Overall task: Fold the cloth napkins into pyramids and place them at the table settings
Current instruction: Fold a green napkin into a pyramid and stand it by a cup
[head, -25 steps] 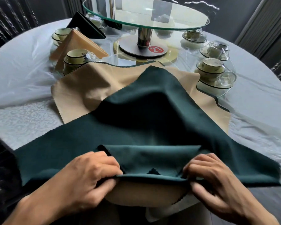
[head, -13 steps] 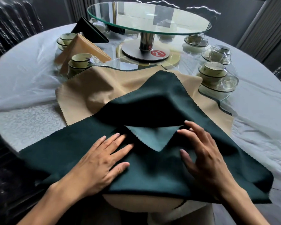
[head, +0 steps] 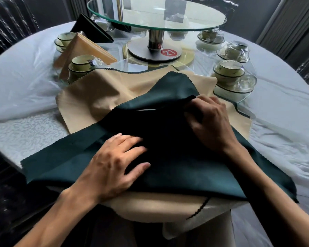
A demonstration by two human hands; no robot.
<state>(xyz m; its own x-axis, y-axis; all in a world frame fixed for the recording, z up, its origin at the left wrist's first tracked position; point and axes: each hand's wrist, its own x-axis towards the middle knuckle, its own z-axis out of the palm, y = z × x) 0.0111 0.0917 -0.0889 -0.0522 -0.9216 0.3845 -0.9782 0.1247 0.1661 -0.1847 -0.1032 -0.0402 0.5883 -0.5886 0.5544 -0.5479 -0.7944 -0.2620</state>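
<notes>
Left hand: flat, fingers spread on green napkin.
Right hand: pinches napkin's far fold.
Underneath: tan napkin.

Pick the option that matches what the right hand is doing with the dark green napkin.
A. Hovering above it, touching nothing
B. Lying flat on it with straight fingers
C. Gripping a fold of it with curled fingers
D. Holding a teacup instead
C: the right hand has its fingers curled round a bunched fold of the dark green napkin, while the left hand presses flat on the cloth.
</notes>
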